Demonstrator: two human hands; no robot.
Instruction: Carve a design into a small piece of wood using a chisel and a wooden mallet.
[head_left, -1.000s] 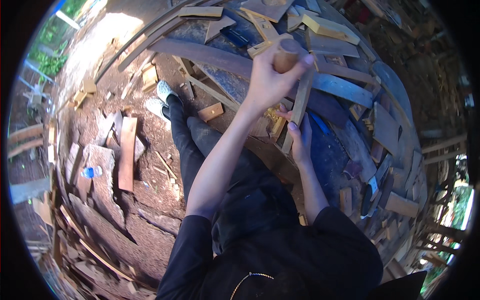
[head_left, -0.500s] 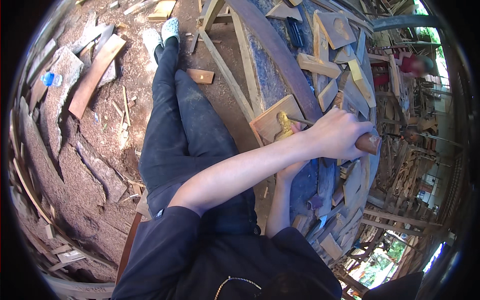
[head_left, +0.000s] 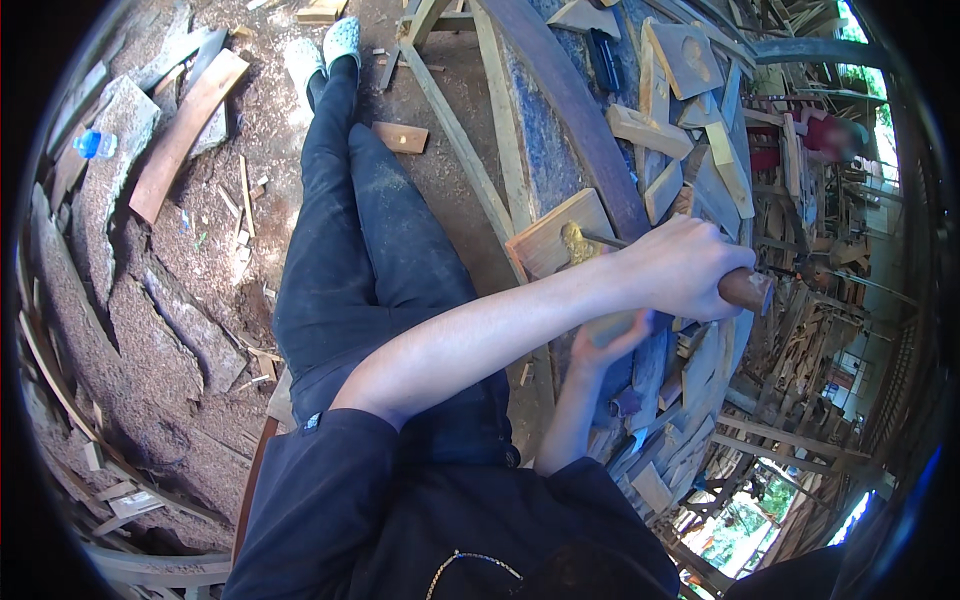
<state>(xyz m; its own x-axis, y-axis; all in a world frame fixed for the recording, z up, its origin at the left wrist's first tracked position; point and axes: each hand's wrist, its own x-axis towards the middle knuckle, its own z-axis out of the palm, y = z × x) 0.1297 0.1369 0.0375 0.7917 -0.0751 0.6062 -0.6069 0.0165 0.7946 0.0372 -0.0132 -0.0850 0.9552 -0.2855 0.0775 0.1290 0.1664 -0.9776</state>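
My left hand (head_left: 685, 270) is wrapped round the brown wooden handle (head_left: 748, 290) of a carving gouge. Its dark metal shaft (head_left: 603, 239) points left, with the tip in a rough yellowish hollow (head_left: 577, 245) in a flat wooden board (head_left: 545, 238). The board lies at the near edge of the cluttered workbench, partly hidden by my left forearm. Below that forearm is my right hand (head_left: 608, 345), somewhat blurred, its thumb and fingers apart. It appears to hold nothing, and whether it touches the board I cannot tell.
Wood offcuts (head_left: 648, 132) and a piece with a round hollow (head_left: 685, 58) crowd the bench. A dark curved beam (head_left: 570, 100) runs along it. A long plank (head_left: 185, 135) and a plastic bottle (head_left: 95, 145) lie left on the chip-strewn ground. Another person (head_left: 830, 135) is at far right.
My right hand has come off the board and moved down and right, its fingers spreading. The gouge stays in my left hand with its tip in the hollow. The whole view has shifted slightly.
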